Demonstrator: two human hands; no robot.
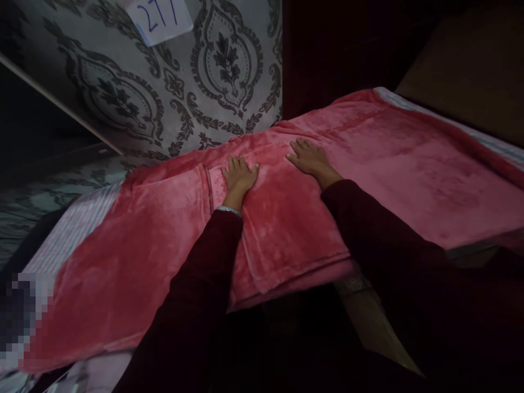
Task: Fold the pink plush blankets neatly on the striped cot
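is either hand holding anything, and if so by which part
Nothing looks held: the left hand and right hand rest palm-down, fingers spread, on the pink-red blanket.

Both hands lay palm down on a plush pink-red blanket (295, 224), fingers spread: the left hand (239, 179) just right of a raised fold edge, the right hand (310, 158) near the far side. A pale bangle (229, 209) circled the left wrist beside a dark sleeve (200, 267). Striped cloth (84, 218) showed past the blanket at both ends. Behind stood an ornately patterned panel (225, 60) bearing white paper (164, 34) with handwritten digits.
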